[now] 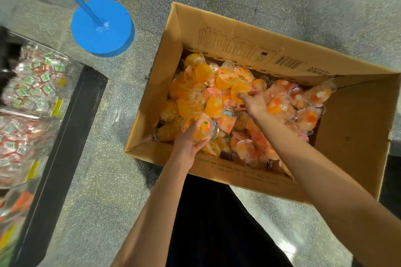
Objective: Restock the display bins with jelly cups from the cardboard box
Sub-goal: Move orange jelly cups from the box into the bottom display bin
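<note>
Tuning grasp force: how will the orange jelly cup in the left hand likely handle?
The orange jelly cup looks like thin clear plastic, so probably smooth and slippery. Its rounded shape suggests it would roll if dropped. The left hand holds it alone, so it is likely light.

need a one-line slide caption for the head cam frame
Left hand holds an orange jelly cup while the right hand reaches among cups in the cardboard box.

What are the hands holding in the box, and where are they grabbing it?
The left hand cups an orange jelly cup from underneath, round its body. The right hand reaches into the pile of jelly cups; whether it grips one cannot be told.
</note>
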Demonstrator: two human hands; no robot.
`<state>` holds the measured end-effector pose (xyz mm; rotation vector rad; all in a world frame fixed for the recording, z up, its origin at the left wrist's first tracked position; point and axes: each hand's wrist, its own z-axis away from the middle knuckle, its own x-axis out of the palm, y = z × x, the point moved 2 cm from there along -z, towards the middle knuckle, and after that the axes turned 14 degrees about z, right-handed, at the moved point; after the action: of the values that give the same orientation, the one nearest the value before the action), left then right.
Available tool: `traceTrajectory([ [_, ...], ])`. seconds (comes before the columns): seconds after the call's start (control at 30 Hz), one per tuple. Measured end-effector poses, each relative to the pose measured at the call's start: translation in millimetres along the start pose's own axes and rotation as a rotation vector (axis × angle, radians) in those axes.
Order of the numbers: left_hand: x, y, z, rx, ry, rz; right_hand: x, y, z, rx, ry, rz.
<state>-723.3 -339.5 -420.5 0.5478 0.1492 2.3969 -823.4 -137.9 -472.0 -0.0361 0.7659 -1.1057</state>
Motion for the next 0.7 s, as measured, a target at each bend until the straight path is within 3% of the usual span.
traceTrajectory([
  [0.13,-5.8,-0.8,2.1,-0.043,0.051,0.131,14.7,-15.8,-20.9,0.137,0.061,0.109],
  [0.23,-7.9,-4.5,-4.2,-0.006,0.028,0.114,17.5,-16.1,-31.0,0.118,0.09,0.234],
  [0.33,-9.1,-2.1,-4.5,0.006,0.005,0.079,13.1,-2.5,-25.3,0.105,0.101,0.2],
  [0.43,-3.5,4.1,5.1,0.062,-0.006,-0.018,3.8,16.3,-1.8,0.04,0.103,0.089],
  [0.53,8.1,0.5,12.8,-0.01,-0.046,0.083,-14.5,30.8,40.8,-0.162,0.083,-0.062],
  [0.6,22.0,1.0,30.2,0.078,-0.095,-0.117,-31.6,37.6,75.8,-0.273,0.116,-0.111],
  [0.7,52.7,-2.3,51.9,0.073,-0.175,-0.257,-61.7,47.4,129.5,-0.381,0.235,-0.145],
])
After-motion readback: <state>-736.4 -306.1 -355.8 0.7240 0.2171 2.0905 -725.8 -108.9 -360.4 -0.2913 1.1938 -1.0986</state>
